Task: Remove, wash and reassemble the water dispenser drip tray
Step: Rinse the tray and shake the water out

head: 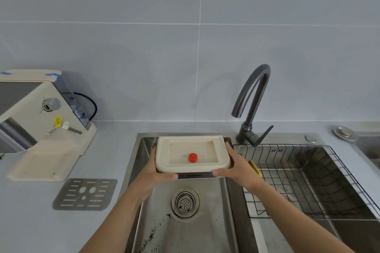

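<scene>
Surface: pale countertop [107,150] with sunken steel sink [205,232].
On it, left: water dispenser [37,121]; slotted metal grate [85,194] lying flat just before it.

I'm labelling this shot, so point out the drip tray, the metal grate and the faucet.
drip tray [164,162]: head view, its pale left rim.
metal grate [85,194]: head view, middle of the slotted plate.
faucet [254,92]: head view, on the curved neck.

tray [193,167] held over the sink [185,230], dispenser [41,121] and grate [84,194] left of sink, rack [308,181] right, tap [253,104] behind
</scene>
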The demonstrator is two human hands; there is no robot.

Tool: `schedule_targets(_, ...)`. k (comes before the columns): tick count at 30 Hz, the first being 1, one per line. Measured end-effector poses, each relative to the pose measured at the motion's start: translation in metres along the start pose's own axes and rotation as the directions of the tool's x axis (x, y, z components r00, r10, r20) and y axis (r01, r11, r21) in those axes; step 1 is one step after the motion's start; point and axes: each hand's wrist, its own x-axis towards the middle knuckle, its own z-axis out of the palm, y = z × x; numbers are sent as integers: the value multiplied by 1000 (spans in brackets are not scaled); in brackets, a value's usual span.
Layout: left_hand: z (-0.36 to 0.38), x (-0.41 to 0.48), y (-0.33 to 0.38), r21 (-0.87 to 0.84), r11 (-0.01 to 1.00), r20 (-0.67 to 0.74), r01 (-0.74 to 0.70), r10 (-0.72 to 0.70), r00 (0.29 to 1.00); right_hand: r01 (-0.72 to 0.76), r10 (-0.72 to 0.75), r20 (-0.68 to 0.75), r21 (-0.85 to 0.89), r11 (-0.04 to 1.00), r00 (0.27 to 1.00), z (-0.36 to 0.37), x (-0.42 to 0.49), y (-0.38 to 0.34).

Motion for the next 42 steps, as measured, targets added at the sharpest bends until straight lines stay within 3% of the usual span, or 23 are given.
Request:
schedule_targets(4, -11, -2, 1, 101, 995, 12, 3, -4, 1000, -23, 23, 7, 36, 999, 1000, 6, 0, 0)
schedule_targets(16, -17, 1, 0, 145, 989, -114, -1, 17, 993, -135, 140, -52, 95, 986, 989, 22, 1, -2)
schedule_targets(26, -11, 7, 11, 53, 994, -285, 92, -73, 956, -275, 279, -219, 49, 960, 935, 33, 14, -17)
schedule_targets(34, -5, 32, 12, 11, 977, -484, 213, -181, 856, -488, 498, -173, 101, 867, 850, 34, 24, -29)
schedule_targets(39, 0, 43, 12, -11, 947, -620, 322, -258, 741, -502, 563, -72, 370, 782, 824, 34, 25, -27)
schedule_targets(42, 6, 48, 8, 21, 920, -637, 391, -289, 714, -505, 577, -62, 416, 756, 814, 36, 26, -22)
